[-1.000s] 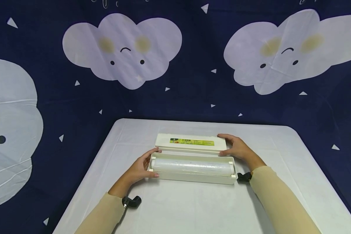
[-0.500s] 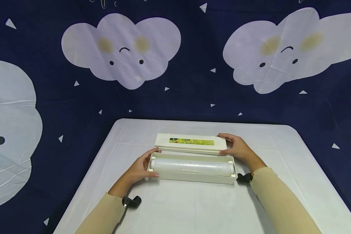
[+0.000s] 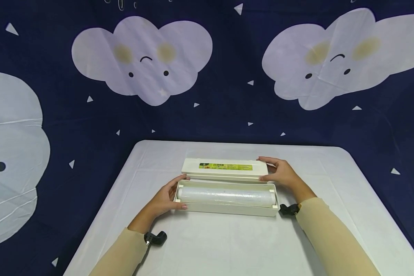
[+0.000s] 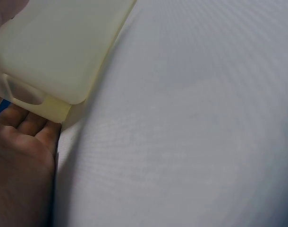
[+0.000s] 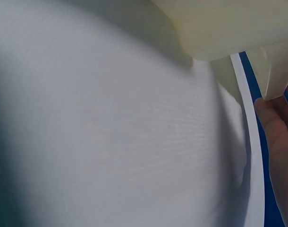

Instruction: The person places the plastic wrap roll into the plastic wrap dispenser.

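A long cream plastic box (image 3: 227,209) stands uncovered on the table, and a roll of cling film (image 3: 225,195) lies inside it. My left hand (image 3: 165,197) grips the box's left end, thumb on the near side and fingers at the far corner. Just behind the box is its cream lid (image 3: 193,166), with a yellow-green label along the middle. The lid's right end is held by my right hand (image 3: 281,174), thumb at the near edge and fingers at the far edge. In the left wrist view, the box end (image 4: 49,52) sits above the curled fingers.
A white cloth covers the table (image 3: 227,241). Beyond its far edge hangs a dark blue curtain (image 3: 227,122) printed with pale clouds and small triangles. Both wrists carry a black camera mount, such as the one at the left wrist (image 3: 156,238).
The lid's right end shifts very slightly to the right with my right hand. My left hand and the box stay in place.
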The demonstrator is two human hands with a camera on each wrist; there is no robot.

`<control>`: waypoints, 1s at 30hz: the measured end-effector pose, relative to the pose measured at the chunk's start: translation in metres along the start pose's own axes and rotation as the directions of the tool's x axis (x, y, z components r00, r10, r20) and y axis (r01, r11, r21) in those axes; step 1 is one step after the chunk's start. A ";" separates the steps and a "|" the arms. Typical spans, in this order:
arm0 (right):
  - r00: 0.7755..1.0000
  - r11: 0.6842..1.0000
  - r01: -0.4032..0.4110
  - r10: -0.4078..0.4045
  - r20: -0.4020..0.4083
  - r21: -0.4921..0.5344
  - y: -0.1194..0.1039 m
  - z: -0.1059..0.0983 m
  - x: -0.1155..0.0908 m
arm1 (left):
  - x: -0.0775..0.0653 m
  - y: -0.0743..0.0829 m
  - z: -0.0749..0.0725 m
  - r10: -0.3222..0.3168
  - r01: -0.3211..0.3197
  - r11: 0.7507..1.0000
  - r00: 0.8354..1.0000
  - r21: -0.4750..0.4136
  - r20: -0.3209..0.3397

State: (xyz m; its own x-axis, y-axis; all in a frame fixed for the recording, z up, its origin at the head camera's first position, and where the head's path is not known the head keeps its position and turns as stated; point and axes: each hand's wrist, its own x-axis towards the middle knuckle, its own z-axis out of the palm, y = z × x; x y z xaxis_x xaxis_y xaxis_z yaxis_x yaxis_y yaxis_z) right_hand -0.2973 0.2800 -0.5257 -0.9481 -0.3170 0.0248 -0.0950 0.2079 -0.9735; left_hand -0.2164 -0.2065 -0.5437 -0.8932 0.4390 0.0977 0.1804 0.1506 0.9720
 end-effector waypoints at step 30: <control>0.983 0.966 0.160 -0.136 -0.125 0.204 -0.022 -0.021 -0.030 | 0.000 0.001 0.001 -0.009 0.009 1.000 1.000 0.003 0.001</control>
State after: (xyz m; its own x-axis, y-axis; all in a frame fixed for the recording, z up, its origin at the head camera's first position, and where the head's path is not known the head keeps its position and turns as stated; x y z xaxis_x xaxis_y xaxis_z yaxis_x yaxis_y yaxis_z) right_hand -0.2731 0.3041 -0.5007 -0.9569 -0.2237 0.1854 -0.1813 -0.0392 -0.9826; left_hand -0.2158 -0.2060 -0.5429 -0.8944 0.4385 0.0884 0.1733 0.1575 0.9722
